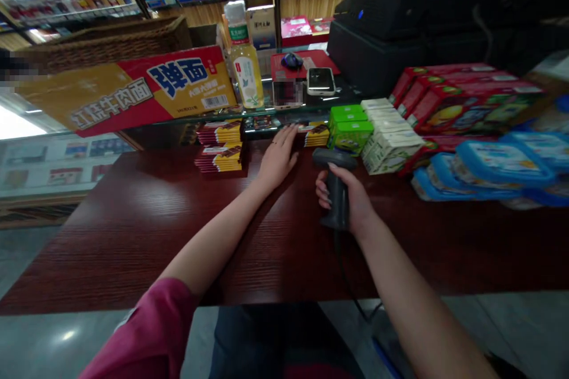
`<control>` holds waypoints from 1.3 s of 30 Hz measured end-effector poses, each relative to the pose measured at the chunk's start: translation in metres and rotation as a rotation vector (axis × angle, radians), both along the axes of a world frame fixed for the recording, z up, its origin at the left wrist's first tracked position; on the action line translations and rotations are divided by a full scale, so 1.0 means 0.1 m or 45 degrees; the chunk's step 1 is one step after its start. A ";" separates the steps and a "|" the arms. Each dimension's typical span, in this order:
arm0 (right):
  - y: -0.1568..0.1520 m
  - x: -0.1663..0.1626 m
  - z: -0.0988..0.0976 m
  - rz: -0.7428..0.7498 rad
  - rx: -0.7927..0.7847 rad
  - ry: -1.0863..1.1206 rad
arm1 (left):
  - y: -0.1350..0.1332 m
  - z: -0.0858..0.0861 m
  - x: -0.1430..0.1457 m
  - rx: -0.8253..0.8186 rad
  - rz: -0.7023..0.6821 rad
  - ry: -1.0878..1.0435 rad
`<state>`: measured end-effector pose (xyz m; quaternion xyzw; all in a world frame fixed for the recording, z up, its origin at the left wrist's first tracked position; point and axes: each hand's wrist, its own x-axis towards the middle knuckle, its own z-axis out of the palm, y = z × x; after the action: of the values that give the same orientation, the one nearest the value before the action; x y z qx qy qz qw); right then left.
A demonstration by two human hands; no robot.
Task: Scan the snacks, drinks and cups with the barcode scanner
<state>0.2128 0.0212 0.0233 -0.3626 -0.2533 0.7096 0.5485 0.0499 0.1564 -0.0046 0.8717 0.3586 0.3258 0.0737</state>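
My right hand (349, 195) is wrapped round the grip of a black barcode scanner (336, 189), whose head points left and whose cable hangs down over the counter's near edge. Flat on the dark wooden counter (267, 243) lies my left hand (279, 157), fingers stretched out. Its fingertips are beside a small stack of chocolate bars (315, 134) in red and yellow wrappers; whether they touch it I cannot tell. Two more piles of the same chocolate bars (220, 145) sit to its left. Green boxes (351, 128) stand just right of the small stack.
Pale green cartons (391, 136), red boxes (462, 98) and blue-lidded packs (502, 163) crowd the right side. Behind the counter, a glass ledge holds a noodle carton (146, 86), a yellow drink bottle (246, 65), a phone (320, 82) and a mouse (292, 60).
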 end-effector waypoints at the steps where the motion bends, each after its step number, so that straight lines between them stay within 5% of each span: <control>1: 0.02 0.01 -0.01 0.001 0.009 0.016 | 0.11 -0.01 0.06 -0.034 0.060 -0.034; 4: 0.07 0.04 -0.01 -0.012 0.035 0.060 | 0.25 0.01 0.09 -0.080 0.124 -0.104; 9: 0.00 0.03 0.06 0.054 0.110 0.080 | -0.08 0.07 -0.12 -0.091 0.134 -0.438; 14: -0.12 -0.03 0.10 0.297 0.156 0.045 | -0.42 0.07 -0.42 -0.462 0.297 -0.701; 19: -0.15 -0.13 0.05 0.464 0.088 -0.065 | -0.67 0.06 -0.75 -0.813 0.279 -0.732; 34: -0.16 -0.20 -0.02 0.468 0.058 -0.202 | -0.70 0.05 -0.81 -0.775 0.291 -0.700; 39: -0.16 -0.17 -0.05 0.480 0.086 -0.136 | -0.71 0.05 -0.80 -0.589 0.307 -0.626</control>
<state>0.1959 0.0055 0.0184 -0.3274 -0.3692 0.7706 0.4035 -0.0298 0.0853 0.0000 0.6789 0.4945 0.4424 0.3144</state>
